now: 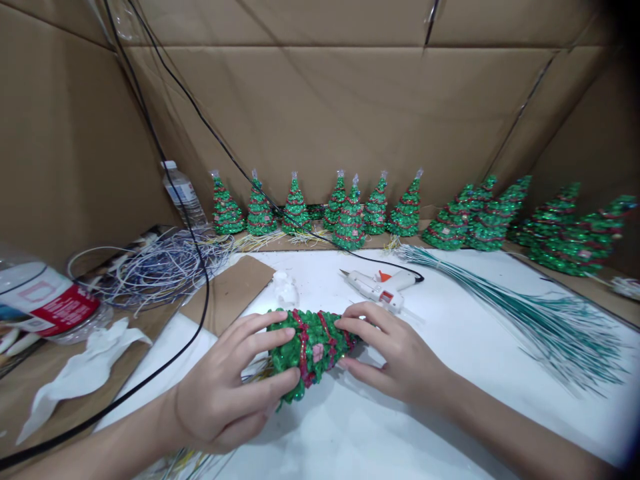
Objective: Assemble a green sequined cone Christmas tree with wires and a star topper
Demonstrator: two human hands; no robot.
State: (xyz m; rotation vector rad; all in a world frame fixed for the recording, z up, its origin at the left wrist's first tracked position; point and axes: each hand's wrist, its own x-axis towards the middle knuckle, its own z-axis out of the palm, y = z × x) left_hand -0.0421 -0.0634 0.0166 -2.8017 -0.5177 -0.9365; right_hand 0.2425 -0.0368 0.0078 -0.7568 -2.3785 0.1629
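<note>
A green glittery Christmas tree [315, 343] lies on its side between the two hands, low over the white tabletop [360, 433], its broad base to the left and its narrow end to the right; whether it touches the surface cannot be told. Red garland winds around it, and a small pink patch [318, 352] (squarish, perhaps a tiny gift) sits on the side facing up. To the left lie a crumpled white tissue [93, 363] and, past it, a big bottle [53, 300] with a red label. Beyond the tree are a flat cardboard piece [230, 293], a white glue gun [380, 287] with an orange trigger, and, to the right, a fanned bundle of green and white wires [505, 300]. Further back come a wire tangle [155, 267], then a row of upright trees [350, 220] before the cardboard wall [325, 107]. The left hand [225, 383] grasps the base, fingers spread over the far side and thumb on the near side; the right hand [400, 350] pinches around the narrow end, its fingers and thumb only slightly parted there.
</note>
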